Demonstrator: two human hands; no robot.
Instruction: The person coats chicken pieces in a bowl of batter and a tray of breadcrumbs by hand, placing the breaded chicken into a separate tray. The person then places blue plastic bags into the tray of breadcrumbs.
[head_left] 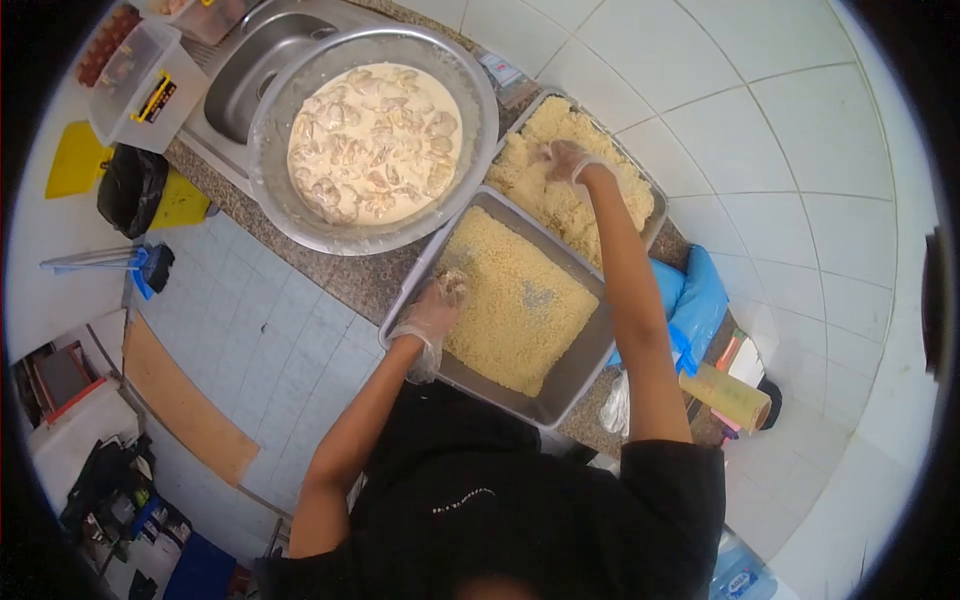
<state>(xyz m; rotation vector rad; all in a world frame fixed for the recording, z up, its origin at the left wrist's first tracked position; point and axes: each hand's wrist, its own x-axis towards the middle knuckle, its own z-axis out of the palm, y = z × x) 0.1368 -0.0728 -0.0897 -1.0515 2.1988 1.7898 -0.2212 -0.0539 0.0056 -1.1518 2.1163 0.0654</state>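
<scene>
Crumbs (520,310), pale yellow, cover the floor of a gray bin (580,368); a second heap (525,178) fills the metal tray (656,215) just beside it. Our left hand (430,312), in a clear glove, touches the crumbs at the bin's left side, fingertips coated; we cannot tell whether they pinch anything. Our right hand (572,162) reaches into the tray's heap, grip likewise unclear. Near both, we note a steel bowl (270,150) of creamy liquid (375,150).
</scene>
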